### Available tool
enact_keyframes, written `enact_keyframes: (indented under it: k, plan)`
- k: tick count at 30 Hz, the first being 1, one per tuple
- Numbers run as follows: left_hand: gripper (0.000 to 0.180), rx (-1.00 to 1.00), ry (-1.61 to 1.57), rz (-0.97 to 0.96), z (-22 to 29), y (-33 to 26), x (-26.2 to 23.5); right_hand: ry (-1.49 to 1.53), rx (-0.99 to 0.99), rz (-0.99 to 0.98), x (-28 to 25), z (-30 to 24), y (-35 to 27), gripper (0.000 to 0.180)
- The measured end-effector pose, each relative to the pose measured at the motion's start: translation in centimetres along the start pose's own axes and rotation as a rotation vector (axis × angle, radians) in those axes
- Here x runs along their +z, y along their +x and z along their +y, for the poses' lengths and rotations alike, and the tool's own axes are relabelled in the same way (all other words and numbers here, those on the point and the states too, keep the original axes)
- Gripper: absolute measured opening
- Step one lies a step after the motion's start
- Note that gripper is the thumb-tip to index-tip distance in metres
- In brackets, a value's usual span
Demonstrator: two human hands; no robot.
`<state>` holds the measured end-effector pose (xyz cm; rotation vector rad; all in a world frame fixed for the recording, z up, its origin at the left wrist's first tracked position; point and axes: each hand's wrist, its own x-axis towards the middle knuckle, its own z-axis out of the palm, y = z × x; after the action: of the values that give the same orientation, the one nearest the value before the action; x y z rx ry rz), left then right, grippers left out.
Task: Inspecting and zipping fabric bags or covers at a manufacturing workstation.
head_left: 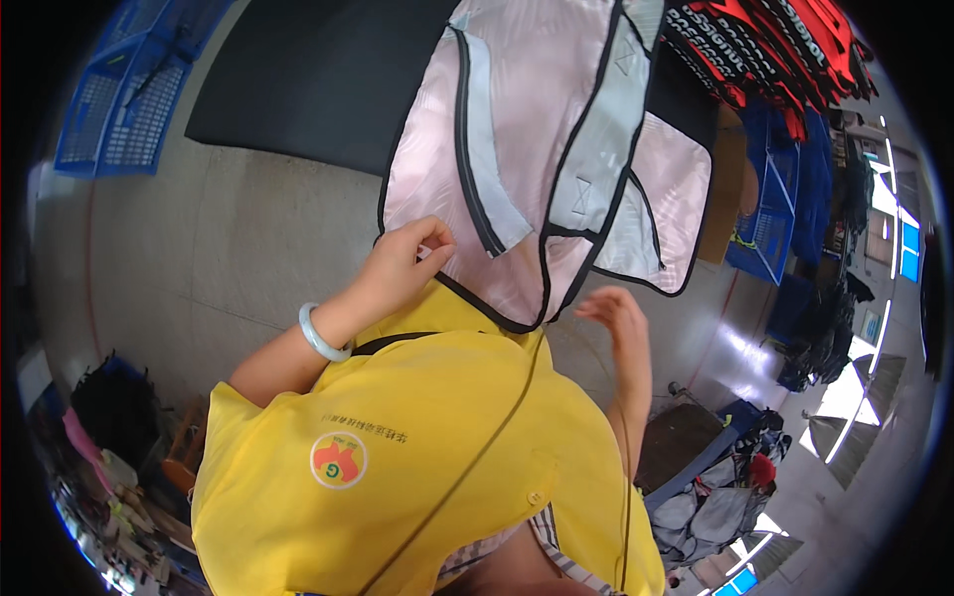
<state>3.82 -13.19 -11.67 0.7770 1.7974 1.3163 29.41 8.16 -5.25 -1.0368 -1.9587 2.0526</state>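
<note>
In front of me hangs a pale pink fabric panel (527,129) with black binding, its near end close to my waist. A pale strip with a black zip (477,139) lies on it, and a grey-white band (596,159) with stitched crosses runs along its right side. My left hand (397,270) rests over the panel's left edge, thumb and forefinger pinched together; what they hold is too small to make out. Off the panel's lower right corner, my right hand (621,323) is raised with loosely curved fingers, slightly blurred, and nothing shows in it.
Beneath the panel is a dark table top (298,89). A second pink piece (676,199) hangs at its right. Red and black printed pieces (765,50) are stacked at the far right above a blue crate (770,209). Another blue crate (124,109) stands far left.
</note>
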Motion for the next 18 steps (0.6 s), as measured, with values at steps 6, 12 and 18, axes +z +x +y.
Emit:
enact_keyframes:
  k: [6, 12, 18]
  plan:
    - [0.039, -0.139, -0.479, -0.034, 4.4, -2.4, -1.3, -0.250, -0.210, 0.005, 5.5, -1.0, 5.0, 0.022]
    - [0.070, 0.264, -0.128, 0.469, 12.2, -4.2, -5.4, -0.539, -0.900, -0.243, 16.4, -12.3, 9.8, 0.011]
    - [0.037, 0.108, -0.270, 0.880, -3.7, -6.5, -17.6, -0.272, -0.550, -0.613, 20.1, -7.7, 11.3, 0.028]
